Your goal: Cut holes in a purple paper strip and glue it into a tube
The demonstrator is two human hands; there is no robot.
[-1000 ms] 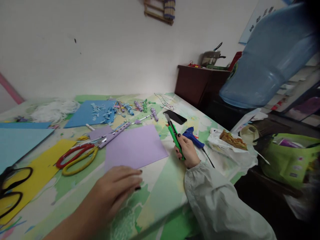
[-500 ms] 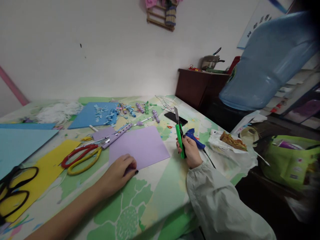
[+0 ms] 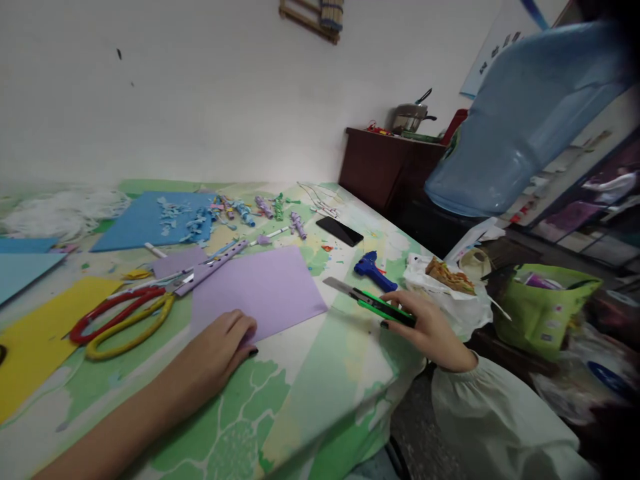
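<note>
My left hand [image 3: 221, 350] rests on the near edge of a sheet of purple craft foam or paper [image 3: 270, 287]. Its fingers are loosely bent, with the thumb apart from them; the fingertips are partly hidden. My right hand [image 3: 425, 327] grips a green utility knife [image 3: 376, 305] by its rear end. The blade is out and points left, low over the tablecloth near the sheet's right corner. Just beyond that hand lies a blue glue gun [image 3: 374, 270]. Scissors [image 3: 129, 317] with red and yellow handles lie left of the sheet.
A black phone [image 3: 340, 231] lies beyond the knife. Rolled paper pieces [image 3: 299, 225] and a blue sheet [image 3: 130, 227] with scraps are at the back. A yellow sheet [image 3: 45, 340] lies left. Food in a white bag [image 3: 450, 293] and a large water bottle [image 3: 520, 127] stand right.
My right hand has moved right and lowered the knife from upright to nearly flat, blade turned left. My left hand stays on the purple sheet. The view has shifted slightly right.
</note>
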